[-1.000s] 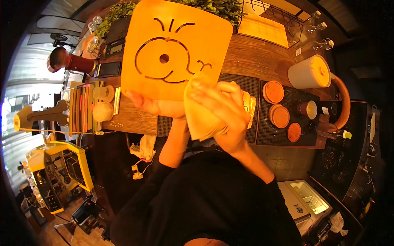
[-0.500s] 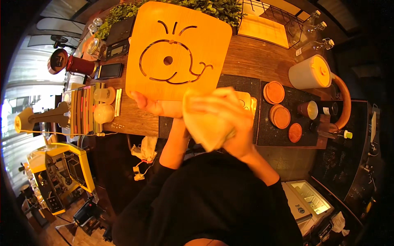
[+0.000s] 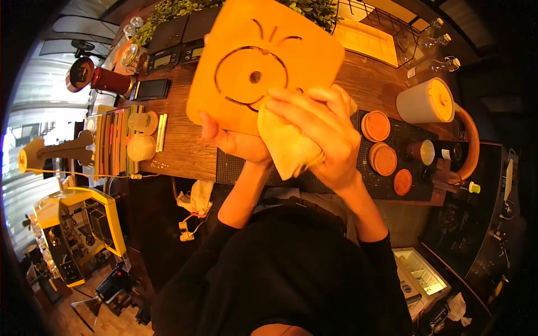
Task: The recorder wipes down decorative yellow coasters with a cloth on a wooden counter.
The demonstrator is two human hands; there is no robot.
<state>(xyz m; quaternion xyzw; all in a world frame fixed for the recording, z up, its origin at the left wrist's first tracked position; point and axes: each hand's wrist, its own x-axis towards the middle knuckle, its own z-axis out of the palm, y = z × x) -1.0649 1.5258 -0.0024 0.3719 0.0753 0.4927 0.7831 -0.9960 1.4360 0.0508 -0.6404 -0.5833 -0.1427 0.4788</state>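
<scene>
A square wooden trivet [image 3: 238, 73] with rounded corners is held up, tilted, above the table. Cut-out lines on it form a whale with a round hole for an eye. My left hand [image 3: 244, 144] supports its lower edge; the thumb shows, while the other fingers are hidden behind the wood. In my right hand [image 3: 328, 126] is a bunched yellow cloth [image 3: 286, 144], pressed against the trivet's lower right and covering the whale's tail.
Round wooden coasters [image 3: 382, 159] and a small cup [image 3: 421, 152] stand on the black mat [image 3: 364, 185], near a lidded pitcher [image 3: 423, 101]. Books [image 3: 115, 143], a phone [image 3: 151, 89] and scales [image 3: 163, 60] lie left. Behind are plants [image 3: 174, 14] and glass bottles [image 3: 431, 68].
The trivet has shifted right and tilted more. My right hand has brought the cloth up from below the trivet's edge onto its face. My left hand has moved right with the trivet.
</scene>
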